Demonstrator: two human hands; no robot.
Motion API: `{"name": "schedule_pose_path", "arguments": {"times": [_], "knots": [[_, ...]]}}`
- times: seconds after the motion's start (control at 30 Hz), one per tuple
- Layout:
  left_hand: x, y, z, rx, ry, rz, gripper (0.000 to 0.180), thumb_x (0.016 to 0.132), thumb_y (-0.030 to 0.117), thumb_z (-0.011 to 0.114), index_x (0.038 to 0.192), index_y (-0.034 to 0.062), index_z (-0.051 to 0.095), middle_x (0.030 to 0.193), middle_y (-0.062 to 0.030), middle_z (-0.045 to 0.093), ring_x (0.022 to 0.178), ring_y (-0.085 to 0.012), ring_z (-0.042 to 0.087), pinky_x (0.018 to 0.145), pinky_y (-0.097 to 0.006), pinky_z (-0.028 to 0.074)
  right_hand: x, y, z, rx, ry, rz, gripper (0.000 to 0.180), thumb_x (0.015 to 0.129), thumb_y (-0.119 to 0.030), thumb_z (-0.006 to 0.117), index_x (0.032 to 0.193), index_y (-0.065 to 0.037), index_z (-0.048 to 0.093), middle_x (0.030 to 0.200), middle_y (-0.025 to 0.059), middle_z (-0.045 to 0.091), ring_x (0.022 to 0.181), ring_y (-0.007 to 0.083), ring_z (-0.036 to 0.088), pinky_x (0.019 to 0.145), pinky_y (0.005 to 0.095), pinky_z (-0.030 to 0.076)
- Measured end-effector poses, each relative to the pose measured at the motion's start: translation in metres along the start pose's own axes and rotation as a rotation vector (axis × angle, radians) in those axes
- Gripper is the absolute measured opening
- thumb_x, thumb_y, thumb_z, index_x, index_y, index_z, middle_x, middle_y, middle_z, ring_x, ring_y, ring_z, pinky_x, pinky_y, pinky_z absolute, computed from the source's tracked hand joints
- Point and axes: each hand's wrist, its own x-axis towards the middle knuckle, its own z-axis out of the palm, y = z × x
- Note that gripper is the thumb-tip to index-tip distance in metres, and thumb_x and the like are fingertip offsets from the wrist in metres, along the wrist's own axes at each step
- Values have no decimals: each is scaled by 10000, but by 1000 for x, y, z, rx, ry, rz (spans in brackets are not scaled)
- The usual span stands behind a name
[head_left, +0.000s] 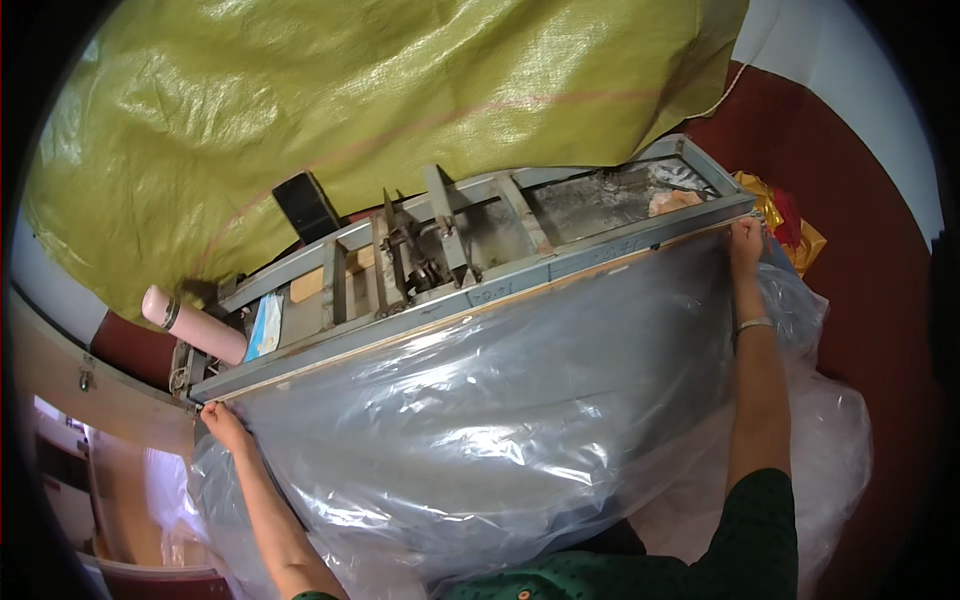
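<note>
Head view, looking down on a long grey metal machine [480, 275] that runs aslant from lower left to upper right. A large clear plastic bag [480, 440] is stretched along the machine's near edge and billows down toward the person; what it holds cannot be made out through the glare and folds.

The machine's open top forms a shallow trough. At its far right end lies a pale pinkish lump [672, 202]; near the middle sits a dark mechanism with upright metal plates [425, 255]. Toward the left end a wooden block [310, 283] and a blue-and-white packet [265, 325] rest in the frame. A pink cylindrical bottle [195, 325] lies beside the left end, and a black phone [305, 205] leans behind the machine against a yellow-green woven tarpaulin [330, 100].

Left hand [225, 425]: at the machine's lower-left corner, fingers curled together and pinching the bag's edge against the metal lip.

Right hand [745, 243]: at the upper-right end, arm extended, fingers closed on the bag's top edge at the rim; a thin bracelet [753, 324] circles the wrist. Individual fingertips are too small to separate.

A gold and red wrapped bundle [785, 220] lies just beyond the right hand on the dark red floor [860, 200].
</note>
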Motion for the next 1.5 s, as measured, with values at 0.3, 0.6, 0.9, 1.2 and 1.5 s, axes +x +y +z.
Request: {"name": "schedule_pose_path", "arguments": {"times": [0.3, 0.6, 0.9, 1.2, 1.5], "knots": [[-8, 28, -44, -30, -347, 105, 39, 846, 80, 486, 881, 64, 493, 703, 9, 486, 618, -70, 458, 518, -217, 389, -6, -26, -2, -55, -264, 15, 190, 831, -193, 600, 935, -38, 566, 753, 21, 566, 639, 88, 533, 549, 229, 446], [-133, 149, -109, -213, -512, 111, 41, 858, 34, 517, 895, 49, 508, 781, 4, 510, 682, -66, 471, 630, -206, 402, -8, -132, -75, -679, 203, -347, 276, 833, -136, 574, 1081, -16, 564, 1064, 136, 591, 951, 226, 570, 821, 320, 442], [-187, 204, -159, -246, -555, 239, 84, 848, 1, 519, 922, 32, 492, 819, -29, 537, 749, -99, 529, 684, -226, 431, -296, -461, 142, 476, -1095, -698, 368, 729, -218, 683, 1035, -46, 574, 1063, 104, 557, 1005, 269, 523, 874, 360, 403], [-159, 166, -236, 622, -1188, 12, 224, 865, 212, 534, 818, -3, 574, 647, -73, 602, 649, -130, 583, 623, -273, 467, -342, -417, 145, 616, -1429, -393, 182, 739, -214, 690, 729, -46, 622, 635, 74, 612, 580, 152, 578, 549, 290, 445], [-255, 76, -195, 1056, -1517, 309, 193, 768, 205, 552, 914, 101, 623, 842, -138, 633, 799, -320, 602, 692, -418, 468, -58, -106, -166, -544, -481, -59, 213, 772, -195, 622, 778, 18, 618, 615, 43, 544, 594, 114, 454, 570, 270, 394]]}}
